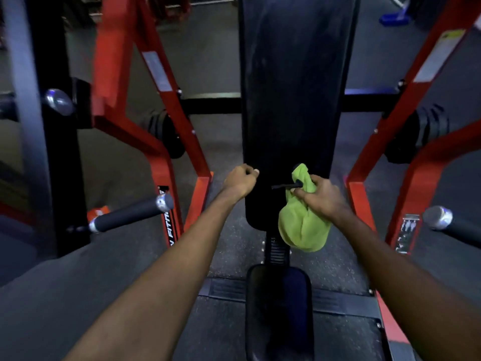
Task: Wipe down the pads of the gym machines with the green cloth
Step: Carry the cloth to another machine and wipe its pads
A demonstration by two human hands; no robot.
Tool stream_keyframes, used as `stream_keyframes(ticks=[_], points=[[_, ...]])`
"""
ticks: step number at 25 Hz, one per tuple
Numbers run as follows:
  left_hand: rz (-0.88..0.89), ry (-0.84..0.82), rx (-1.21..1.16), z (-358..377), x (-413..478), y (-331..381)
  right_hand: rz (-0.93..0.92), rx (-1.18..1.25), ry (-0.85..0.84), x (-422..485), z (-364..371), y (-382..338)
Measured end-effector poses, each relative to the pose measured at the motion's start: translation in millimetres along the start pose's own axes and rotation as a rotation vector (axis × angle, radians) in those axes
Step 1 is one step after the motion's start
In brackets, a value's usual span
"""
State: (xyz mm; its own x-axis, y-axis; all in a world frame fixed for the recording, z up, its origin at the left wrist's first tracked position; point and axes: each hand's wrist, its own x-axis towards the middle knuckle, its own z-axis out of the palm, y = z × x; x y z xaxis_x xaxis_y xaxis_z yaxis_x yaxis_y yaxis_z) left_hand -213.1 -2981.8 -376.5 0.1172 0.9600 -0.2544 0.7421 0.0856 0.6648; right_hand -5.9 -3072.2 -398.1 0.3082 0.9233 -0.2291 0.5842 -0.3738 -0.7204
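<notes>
Right hand (321, 198) grips green cloth (302, 227) — left hand (240, 179) curled by back pad (291, 87), hold unclear.

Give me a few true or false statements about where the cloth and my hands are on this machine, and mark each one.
1. The right hand holds the green cloth. True.
2. The cloth lies spread flat on the seat pad. False: it hangs bunched from the right hand, by the lower end of the back pad.
3. The machine's frame is red. True.
4. The left hand grips the black handle. False: it is at the back pad's left edge with its fingers curled, and the handle sits apart to its left.
</notes>
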Motion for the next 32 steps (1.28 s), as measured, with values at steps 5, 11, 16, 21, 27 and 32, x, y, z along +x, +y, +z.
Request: stream_keyframes(ticks=[5, 11, 16, 21, 27, 32], points=[[0.139, 0.104, 0.023, -92, -36, 33, -0.187, -0.024, 0.025, -19, -62, -93], [0.155, 0.264, 0.026, -196, -89, 44, -0.367, -0.036, 0.023, -41, -98, -201], [0.087, 0.402, 0.087, -278, -144, 22, -0.531, -0.083, 0.001, -64, -102, -287], [-0.001, 0.555, 0.124, -363, -209, -13, -0.73, -0.105, -0.081, -107, -66, -364], [-0.076, 0.707, 0.159, -445, -289, -65, -0.902, -0.118, -0.139, -163, -19, -435], [-0.105, 0.729, 0.151, -489, -335, -122, -0.979, -0.081, -0.131, -204, 26, -498]])
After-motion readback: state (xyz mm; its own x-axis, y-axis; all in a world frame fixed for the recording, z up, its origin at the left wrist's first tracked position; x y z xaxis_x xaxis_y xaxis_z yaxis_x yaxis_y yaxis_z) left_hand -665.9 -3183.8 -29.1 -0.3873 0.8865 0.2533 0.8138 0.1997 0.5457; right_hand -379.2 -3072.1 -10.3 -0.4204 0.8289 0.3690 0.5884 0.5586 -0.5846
